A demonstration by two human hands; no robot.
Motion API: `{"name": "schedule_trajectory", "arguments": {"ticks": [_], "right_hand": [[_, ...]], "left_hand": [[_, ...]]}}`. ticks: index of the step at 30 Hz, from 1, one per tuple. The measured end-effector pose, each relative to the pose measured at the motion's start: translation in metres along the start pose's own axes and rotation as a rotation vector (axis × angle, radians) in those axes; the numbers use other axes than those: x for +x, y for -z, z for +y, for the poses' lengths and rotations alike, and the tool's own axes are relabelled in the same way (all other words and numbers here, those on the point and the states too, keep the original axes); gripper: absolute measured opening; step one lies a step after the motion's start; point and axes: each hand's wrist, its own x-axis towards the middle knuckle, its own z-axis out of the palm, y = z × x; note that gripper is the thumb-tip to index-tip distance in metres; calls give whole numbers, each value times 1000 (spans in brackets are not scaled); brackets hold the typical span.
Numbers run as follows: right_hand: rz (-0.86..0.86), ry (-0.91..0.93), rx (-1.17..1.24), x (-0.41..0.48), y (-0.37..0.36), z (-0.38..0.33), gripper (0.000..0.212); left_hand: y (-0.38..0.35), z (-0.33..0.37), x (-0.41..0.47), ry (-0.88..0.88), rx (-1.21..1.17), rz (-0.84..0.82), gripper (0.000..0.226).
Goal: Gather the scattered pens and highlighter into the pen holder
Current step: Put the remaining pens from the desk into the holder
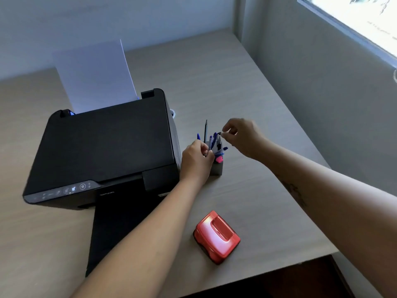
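1. Standing in the pen holder [217,167] beside the printer [107,147] are several pens [212,140] and the pink highlighter [219,158].
2. Left hand [196,162] curls against the holder; whether it grips anything I cannot tell.
3. Right hand [241,136] pinches a pen top.
4. No loose pens are visible on the desk [247,93], so the task seems nearly done.

We are looking at an office or home study corner: a wood-grain desk [247,87] set against plain walls carries a black printer [107,143] loaded with white paper [94,76], a pen holder [217,166] and a red hole punch [217,236].
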Motion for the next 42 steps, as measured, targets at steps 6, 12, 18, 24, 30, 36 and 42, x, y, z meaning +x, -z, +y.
{"name": "schedule_trajectory", "arguments": {"ticks": [6, 12, 18, 24, 30, 36, 42], "right_hand": [[194, -113, 37, -43, -13, -1, 20], [312, -271, 87, -110, -62, 6, 26], [159, -389, -114, -176, -136, 1, 53], [112, -428, -303, -195, -178, -13, 54], [162, -276, -473, -192, -188, -4, 45], [89, -89, -575, -174, -159, 40, 50], [-83, 1, -639, -130, -103, 75, 79]], "left_hand": [[6, -5, -1, -97, 179, -100, 37], [0, -16, -3, -276, 413, -251, 56], [-4, -19, 2, -264, 533, -368, 71], [-10, -21, 2, -267, 558, -392, 66], [-17, -26, -4, -231, 506, -364, 56], [-20, -27, -4, -176, 449, -251, 39], [-23, -30, -1, -141, 390, -185, 32]]}}
